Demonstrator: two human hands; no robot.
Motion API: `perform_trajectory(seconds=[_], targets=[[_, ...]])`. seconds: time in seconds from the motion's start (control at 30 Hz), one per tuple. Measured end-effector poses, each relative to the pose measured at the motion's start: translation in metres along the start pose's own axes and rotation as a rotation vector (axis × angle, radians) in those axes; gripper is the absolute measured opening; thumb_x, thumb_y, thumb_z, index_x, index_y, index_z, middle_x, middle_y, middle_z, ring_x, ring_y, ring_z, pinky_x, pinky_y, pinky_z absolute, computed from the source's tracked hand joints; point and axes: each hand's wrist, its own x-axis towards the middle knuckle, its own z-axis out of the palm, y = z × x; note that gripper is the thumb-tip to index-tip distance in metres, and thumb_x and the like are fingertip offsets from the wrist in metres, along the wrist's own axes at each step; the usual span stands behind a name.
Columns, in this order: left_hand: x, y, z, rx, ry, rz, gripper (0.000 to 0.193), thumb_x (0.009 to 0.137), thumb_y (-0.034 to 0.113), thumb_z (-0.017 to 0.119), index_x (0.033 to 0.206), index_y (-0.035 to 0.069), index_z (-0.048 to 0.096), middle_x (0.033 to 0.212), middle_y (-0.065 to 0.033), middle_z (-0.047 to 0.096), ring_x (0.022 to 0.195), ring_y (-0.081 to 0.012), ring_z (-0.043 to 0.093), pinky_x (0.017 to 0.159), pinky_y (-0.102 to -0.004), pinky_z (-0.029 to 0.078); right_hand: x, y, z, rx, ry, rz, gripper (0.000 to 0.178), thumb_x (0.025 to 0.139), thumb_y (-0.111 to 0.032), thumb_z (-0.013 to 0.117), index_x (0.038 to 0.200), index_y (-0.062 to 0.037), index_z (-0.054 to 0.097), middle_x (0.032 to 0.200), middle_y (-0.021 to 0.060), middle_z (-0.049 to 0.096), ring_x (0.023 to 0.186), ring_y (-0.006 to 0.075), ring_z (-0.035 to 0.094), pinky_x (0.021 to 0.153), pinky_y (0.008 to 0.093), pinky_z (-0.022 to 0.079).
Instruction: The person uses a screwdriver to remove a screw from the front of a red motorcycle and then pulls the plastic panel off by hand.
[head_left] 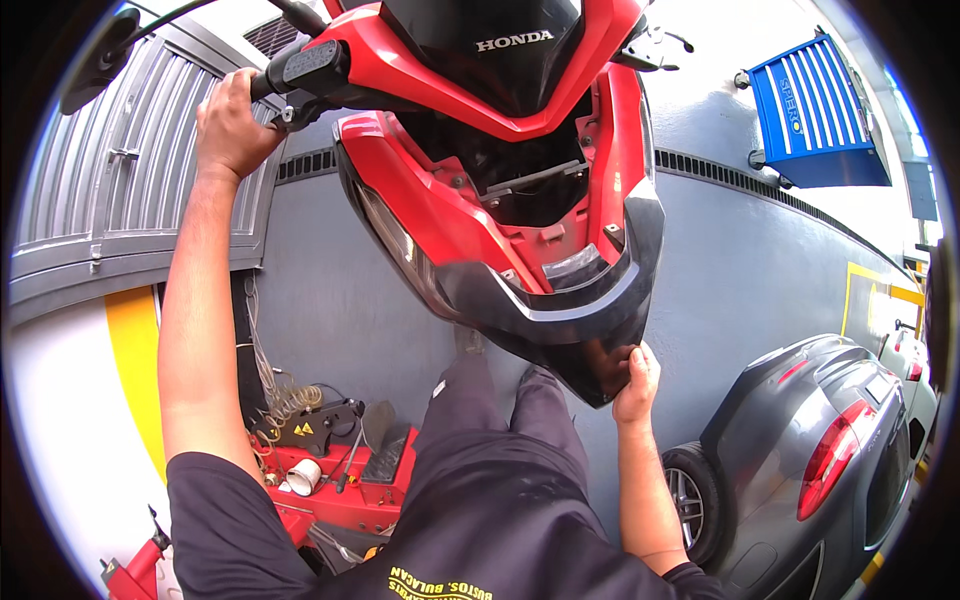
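Observation:
A red and black motor scooter [450, 255] stands in front of me, its front end facing me. My left hand [232, 125] is closed around a handlebar grip [262, 86], close to the brake lever. My right hand [637, 385] grips the edge of the glossy black front fairing [590, 362] near its pointed tip, thumb on the outside and the other fingers mostly hidden. Above the fairing is the red handlebar cover [420, 62] with its black middle panel. Between them an open cavity shows a metal bracket [535, 178] and mounting tabs.
A red machine [385, 480] with coiled hose and a white cup stands at lower left. Grey metal doors [130, 170] are on the left. A grey car [800, 450] is parked at right. A blue tool cabinet [815, 110] stands far right, beyond a floor drain grate [740, 180].

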Motion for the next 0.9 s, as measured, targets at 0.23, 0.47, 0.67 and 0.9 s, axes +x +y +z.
perform_trajectory(seconds=[0.23, 0.47, 0.67, 0.9], targets=[[-0.026, 0.061, -0.077, 0.071, -0.173, -0.196, 0.073, 0.067, 0.035, 0.086, 0.126, 0.008, 0.053, 0.117, -0.0124, 0.062, 0.116, -0.0307, 0.06, 0.102, -0.048, 0.043, -0.026, -0.02, -0.008, -0.036, 0.093, -0.013, 0.031, 0.096, -0.033, 0.059, 0.095, -0.0034, 0.067, 0.084, -0.0009, 0.064, 0.076, 0.0071, 0.052, 0.072, 0.0239, 0.041], [-0.049, 0.154, -0.14, -0.223, 0.202, -0.148, 0.077, 0.069, 0.044, 0.085, 0.128, 0.007, 0.054, 0.128, -0.012, 0.05, 0.128, -0.034, 0.045, 0.109, -0.0537, 0.024, -0.032, -0.024, -0.031, -0.108, 0.208, -0.068, 0.03, 0.097, -0.031, 0.056, 0.092, -0.0034, 0.066, 0.084, -0.0001, 0.064, 0.076, 0.0081, 0.052, 0.071, 0.0245, 0.04], [-0.056, 0.277, -0.104, -0.877, -0.077, 0.143, 0.024, 0.083, 0.007, 0.068, 0.106, 0.002, 0.062, 0.1, -0.0146, 0.062, 0.096, -0.034, 0.062, 0.084, -0.0444, 0.051, 0.006, -0.034, -0.057, -0.094, 0.187, -0.054, 0.028, 0.097, -0.029, 0.055, 0.091, -0.0038, 0.065, 0.083, -0.0001, 0.064, 0.076, 0.0078, 0.052, 0.07, 0.0238, 0.04], [0.02, 0.296, 0.037, -0.412, -0.69, -0.155, 0.036, 0.091, 0.01, 0.052, 0.124, 0.007, 0.065, 0.12, -0.0201, 0.069, 0.116, -0.0379, 0.064, 0.097, -0.0475, 0.051, 0.068, -0.038, -0.123, -0.058, 0.068, -0.07, 0.032, 0.096, -0.032, 0.053, 0.095, -0.0027, 0.066, 0.086, 0.0018, 0.066, 0.077, 0.0093, 0.055, 0.071, 0.0246, 0.041]])
